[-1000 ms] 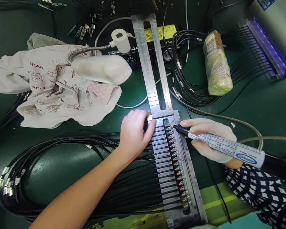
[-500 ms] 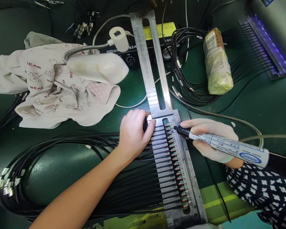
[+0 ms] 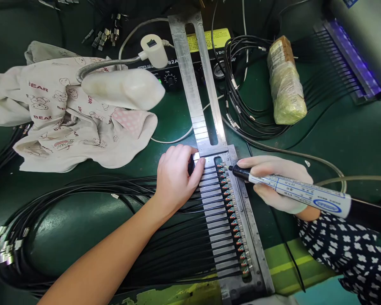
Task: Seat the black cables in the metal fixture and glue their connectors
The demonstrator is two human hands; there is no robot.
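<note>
My left hand (image 3: 177, 178), bare, is closed on the left edge of the metal fixture (image 3: 250, 250) near its hinge, with the thumb along the edge and the other fingers partly hidden. Black cables (image 3: 190, 250) lie side by side across the fixture, their stripped ends with coloured wires and small metal connectors (image 3: 233, 222) in a row along its slot. My right hand (image 3: 279, 180), in a pale glove, is closed round a glue dispensing syringe (image 3: 307, 193) with a blue-lined label. Its black tip points at the upper connectors; contact cannot be made out.
The fixture's raised slotted cover (image 3: 206, 84) leans back over a black controller (image 3: 169, 79). A printed cloth (image 3: 51, 110) and a white lamp (image 3: 123, 89) stand left. Coiled cables (image 3: 241, 97), a wrapped block (image 3: 287, 84) and a purple-lit unit (image 3: 358, 63) are right.
The whole view has shifted slightly to the left. Both hands keep their grips, and the syringe tip stays by the upper end of the connector row.
</note>
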